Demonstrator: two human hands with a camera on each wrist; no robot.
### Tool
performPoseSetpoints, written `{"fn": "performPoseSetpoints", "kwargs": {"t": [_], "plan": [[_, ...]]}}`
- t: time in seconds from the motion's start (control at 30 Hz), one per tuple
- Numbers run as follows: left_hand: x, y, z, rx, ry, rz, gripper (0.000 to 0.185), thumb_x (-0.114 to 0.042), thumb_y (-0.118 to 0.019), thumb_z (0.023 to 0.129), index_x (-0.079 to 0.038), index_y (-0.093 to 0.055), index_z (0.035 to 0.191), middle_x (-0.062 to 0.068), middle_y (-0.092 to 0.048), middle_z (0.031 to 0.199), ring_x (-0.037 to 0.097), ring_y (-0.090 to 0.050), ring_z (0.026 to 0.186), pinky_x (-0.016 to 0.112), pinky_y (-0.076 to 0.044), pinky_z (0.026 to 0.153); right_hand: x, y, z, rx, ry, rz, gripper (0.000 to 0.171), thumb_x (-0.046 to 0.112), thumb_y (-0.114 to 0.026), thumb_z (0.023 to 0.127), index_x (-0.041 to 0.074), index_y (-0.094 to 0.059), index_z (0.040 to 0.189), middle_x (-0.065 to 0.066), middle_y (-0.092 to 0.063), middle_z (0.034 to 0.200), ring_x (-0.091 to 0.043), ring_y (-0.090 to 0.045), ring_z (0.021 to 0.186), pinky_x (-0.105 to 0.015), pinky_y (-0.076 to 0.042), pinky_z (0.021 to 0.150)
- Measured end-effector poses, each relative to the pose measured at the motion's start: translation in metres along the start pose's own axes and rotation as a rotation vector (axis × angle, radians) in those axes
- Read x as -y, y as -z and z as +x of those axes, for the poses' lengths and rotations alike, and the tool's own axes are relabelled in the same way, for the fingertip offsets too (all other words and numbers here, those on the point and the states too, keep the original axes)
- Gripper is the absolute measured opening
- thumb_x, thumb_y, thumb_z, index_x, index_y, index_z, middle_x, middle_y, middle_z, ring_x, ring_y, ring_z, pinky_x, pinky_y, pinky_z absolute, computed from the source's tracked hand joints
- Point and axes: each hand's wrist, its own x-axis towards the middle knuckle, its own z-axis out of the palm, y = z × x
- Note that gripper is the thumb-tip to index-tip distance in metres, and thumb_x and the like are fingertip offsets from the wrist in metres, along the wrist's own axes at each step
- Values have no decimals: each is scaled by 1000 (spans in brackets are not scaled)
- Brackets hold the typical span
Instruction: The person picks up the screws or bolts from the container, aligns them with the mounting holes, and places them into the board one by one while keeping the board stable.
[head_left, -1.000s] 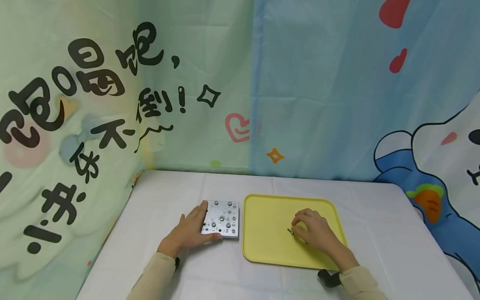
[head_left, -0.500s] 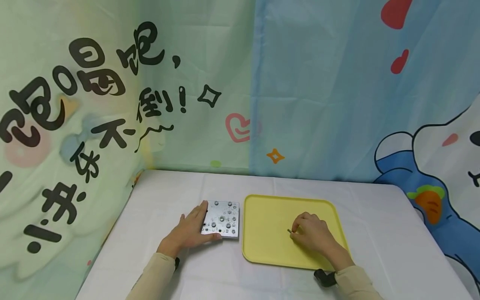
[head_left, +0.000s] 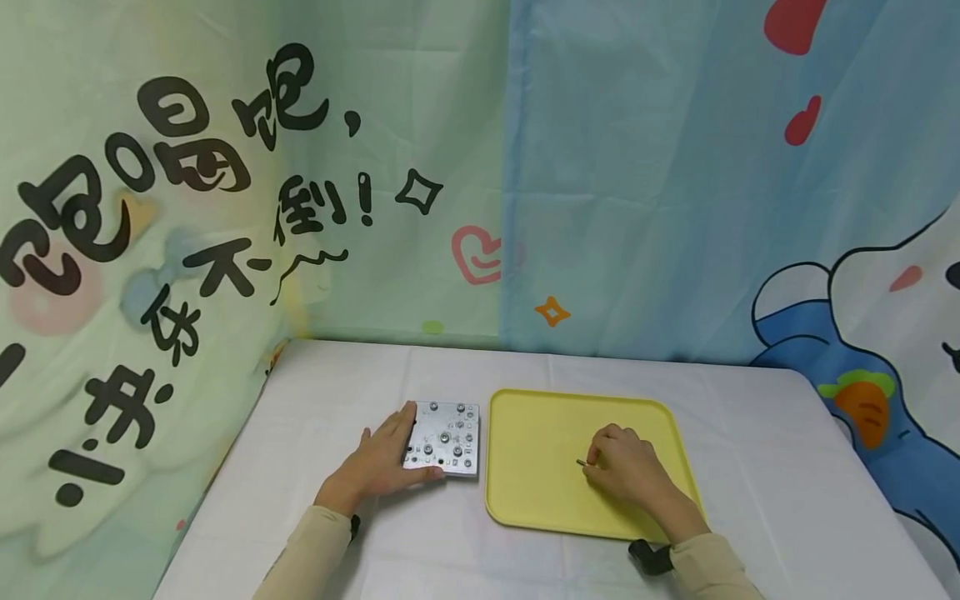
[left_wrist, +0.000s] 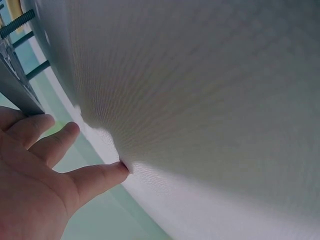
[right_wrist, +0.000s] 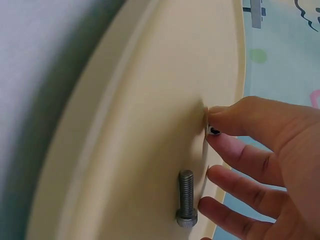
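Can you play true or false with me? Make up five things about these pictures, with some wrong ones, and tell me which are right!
1. The left hand touches the metal plate. True.
2. The right hand is over the yellow tray. True.
3. The metal plate sits on the yellow tray. False: it is beside the yellow tray, over the white tablecloth.
4. A bolt lies on the yellow tray. True.
5. The right hand touches the metal plate. False: it pinches a small metal piece at the yellow tray.
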Motion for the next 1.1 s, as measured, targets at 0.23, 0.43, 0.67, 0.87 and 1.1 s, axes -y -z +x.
{"fn": "performPoseSetpoints", "kwargs": {"t": [0.23,0.43,0.67,0.87,1.1], "plan": [[0,0,0,-3,3,-5,123,-79,-66,75,-8,-13,161,11,-24,163,29,-23,149,65,-17,114,2,0,4,-52,41,15,18,16,-80,84,20,-64,75,-11,-64,108,-37,-59,98,-58,-50,75],[-1,-1,0,-5,-3,-3,124,-79,-66,75,-7,-13,161,13,-25,163,29,-24,149,66,-17,113,8,0,9,-89,78,47,17,15,-81,82,18,-66,76,-12,-65,109,-38,-59,101,-59,-50,75],[-1,1,0,-6,-2,-2,123,-78,-67,75,-7,-14,161,10,-23,164,29,-23,149,66,-17,113,22,-1,21,-96,116,72,17,15,-80,83,19,-65,75,-11,-66,109,-36,-60,101,-59,-49,76],[-1,3,-1,-2,-4,-9,123,-77,-68,75,-7,-14,161,11,-23,164,29,-24,149,66,-17,113,43,-1,33,-97,172,70,16,15,-79,83,20,-65,75,-9,-66,110,-34,-60,101,-56,-49,78],[0,1,0,-5,-5,-5,124,-79,-67,75,-7,-14,161,10,-22,164,29,-23,149,66,-17,113,71,2,48,-90,242,71,17,16,-81,82,18,-66,75,-8,-65,112,-31,-61,104,-54,-50,81]]}}
